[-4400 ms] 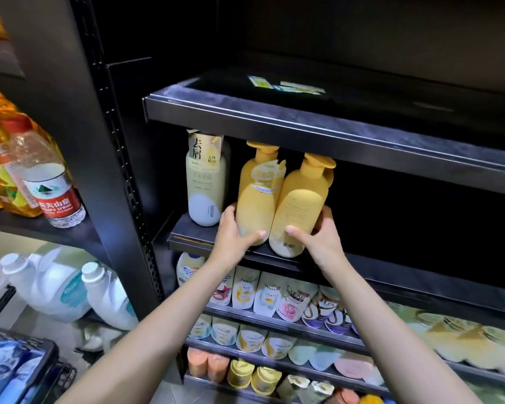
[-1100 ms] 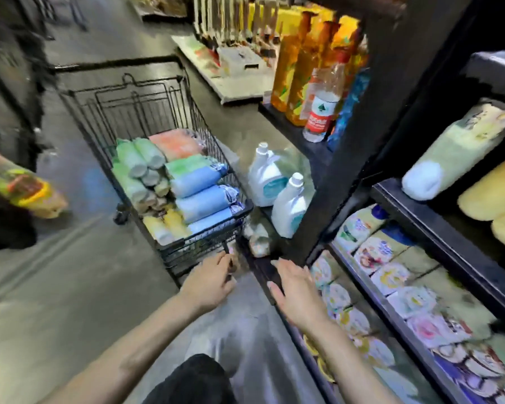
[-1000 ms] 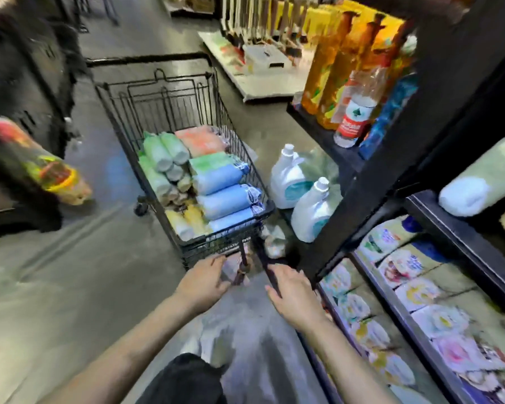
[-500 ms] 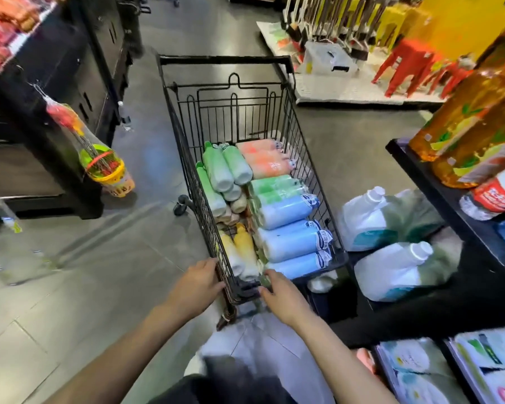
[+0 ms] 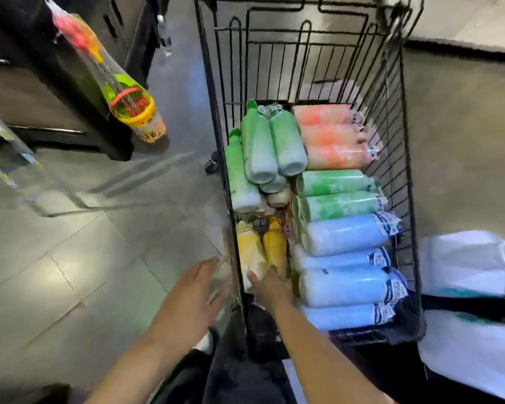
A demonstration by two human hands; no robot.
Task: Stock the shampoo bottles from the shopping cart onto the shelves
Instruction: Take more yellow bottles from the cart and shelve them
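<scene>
Right hand inside cart, fingers on yellow bottles at 12 o'clock; grip unclear. Left hand outside cart wall, fingers straight, empty.

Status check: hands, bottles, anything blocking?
Right hand reaching onto yellow bottles in cart; left hand open outside it. Nothing gripped. No obstruction.

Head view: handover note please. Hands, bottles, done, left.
Left hand: open, outside the shopping cart by its near left wall, holding nothing.
Right hand: inside the cart, reaching onto the yellow bottles; grip not confirmed, blurred.
Also lying in the cart: green bottles, orange packs, green packs, blue packs.
Done: no shelf in view, so placed stock cannot be confirmed.
Left: lift the yellow bottles, shelve them, then clear the cart.
</scene>
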